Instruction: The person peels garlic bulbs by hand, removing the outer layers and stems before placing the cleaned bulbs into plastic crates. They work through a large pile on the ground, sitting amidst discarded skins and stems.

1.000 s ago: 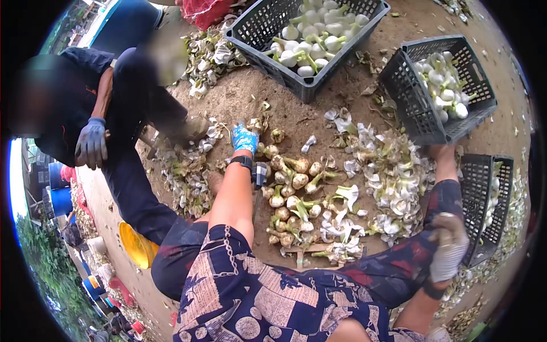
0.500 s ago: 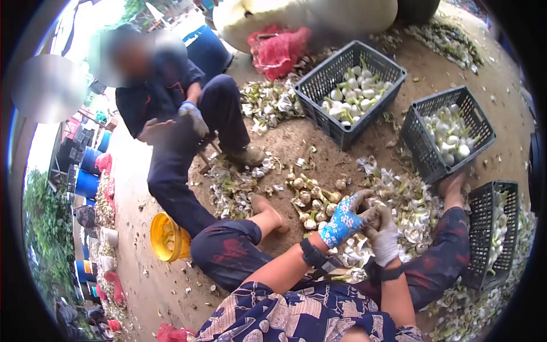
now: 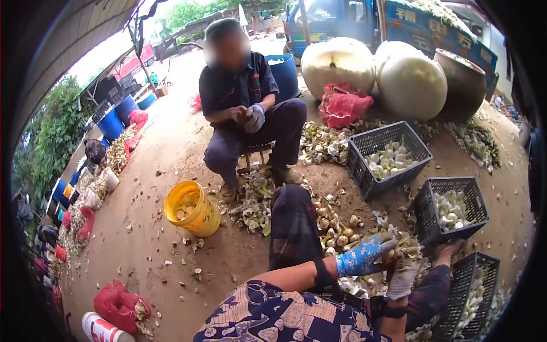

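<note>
My left hand (image 3: pixel 366 257), in a blue flowered glove, meets my right hand (image 3: pixel 402 278), in a dirty whitish glove, in front of my lap. The fingers of both are closed together; what lies between them is too small and covered to make out. Just beyond my left hand is a pile of untrimmed garlic bulbs (image 3: pixel 336 227) with brownish skins and stems. Loose garlic skins (image 3: pixel 354 286) lie under my hands. Right of them stands a dark plastic crate (image 3: pixel 431 231) with white trimmed garlic (image 3: pixel 452 210), and nearer me another crate (image 3: pixel 456 310) holds more.
A co-worker (image 3: pixel 242 97) sits opposite, hands together. A yellow bucket (image 3: pixel 208 219) stands left of my knee. A third crate (image 3: pixel 364 185) of garlic stands ahead, with a red mesh bag (image 3: pixel 342 108) and large jars (image 3: pixel 410 85) behind. Another red bag (image 3: pixel 119 305) lies at lower left.
My view has swung up and to the left, bringing the truck and the jars into sight. My hands stay together. The co-worker's hands have come together.
</note>
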